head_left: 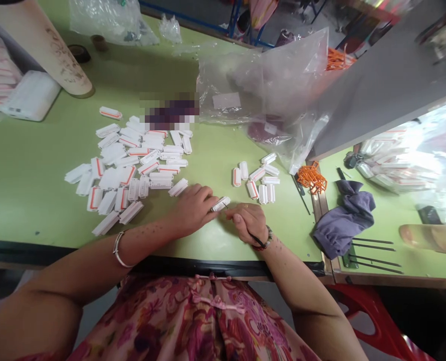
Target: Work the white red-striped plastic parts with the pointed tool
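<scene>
A small white plastic piece [220,204] with printed marks is pinched in the fingertips of my left hand [193,209], just above the green table. My right hand [248,221] is closed around a thin, dark, pointed tool [226,205], whose tip meets the white piece. Part of the tool is hidden by my fingers, so its exact kind is unclear. To the left of my left hand spreads a loose heap of similar white pieces [112,153], several with an orange stripe. Beyond my right hand lies a smaller group of them [257,174].
Orange plastic parts [312,178] lie by a dark thin tool [301,194]. Purple cloth [345,220] and black rods [377,263] are at the right. Clear plastic bags [260,85] lie behind; a tall printed cylinder [57,55] stands at back left. A grey panel [388,80] juts over the right.
</scene>
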{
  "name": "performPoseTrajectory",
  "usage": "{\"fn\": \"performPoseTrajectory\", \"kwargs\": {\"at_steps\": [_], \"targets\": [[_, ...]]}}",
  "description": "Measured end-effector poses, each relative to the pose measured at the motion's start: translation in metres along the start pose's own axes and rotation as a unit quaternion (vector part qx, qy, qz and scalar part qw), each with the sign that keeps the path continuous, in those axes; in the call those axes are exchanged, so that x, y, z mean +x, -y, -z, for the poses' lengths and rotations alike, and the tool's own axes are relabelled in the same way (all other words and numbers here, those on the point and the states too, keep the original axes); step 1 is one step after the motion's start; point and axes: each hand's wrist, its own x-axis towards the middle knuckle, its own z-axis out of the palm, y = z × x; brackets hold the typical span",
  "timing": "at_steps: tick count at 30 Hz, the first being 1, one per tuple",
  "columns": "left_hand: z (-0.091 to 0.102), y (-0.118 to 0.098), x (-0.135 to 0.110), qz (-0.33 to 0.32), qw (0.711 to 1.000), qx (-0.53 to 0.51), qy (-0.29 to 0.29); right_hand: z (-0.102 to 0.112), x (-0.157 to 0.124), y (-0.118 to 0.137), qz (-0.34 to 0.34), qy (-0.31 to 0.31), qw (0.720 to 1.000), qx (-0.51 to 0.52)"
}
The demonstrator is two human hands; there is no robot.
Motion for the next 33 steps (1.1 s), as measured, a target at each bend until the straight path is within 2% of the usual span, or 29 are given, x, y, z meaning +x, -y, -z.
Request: {"fn": "performPoseTrajectory", "kwargs": {"at_steps": [5,10,14,20,27,33], "targets": [[-0.002,0.008,0.0,0.011,1.0,0.012,-0.016,0.0,0.0,0.001,-0.014,-0.005,1.0,-0.001],[-0.004,0.013,-0.003,-0.016,1.0,0.01,-0.012,-0.005,0.001,0.004,0.015,0.035,0.999,-0.016],[-0.007,0.013,-0.003,-0.009,1.0,0.003,-0.017,-0.007,0.0,0.003,0.019,0.058,0.997,-0.043],[-0.006,0.014,-0.004,-0.01,1.0,-0.004,-0.012,-0.007,-0.002,0.0,0.016,0.053,0.996,-0.075],[-0.004,0.011,-0.003,-0.026,1.0,0.011,0.011,-0.01,0.0,0.002,-0.01,0.08,0.99,-0.113],[-0.001,0.01,-0.004,-0.034,0.999,0.009,0.016,-0.015,-0.004,0.001,-0.024,0.062,0.992,-0.111]]}}
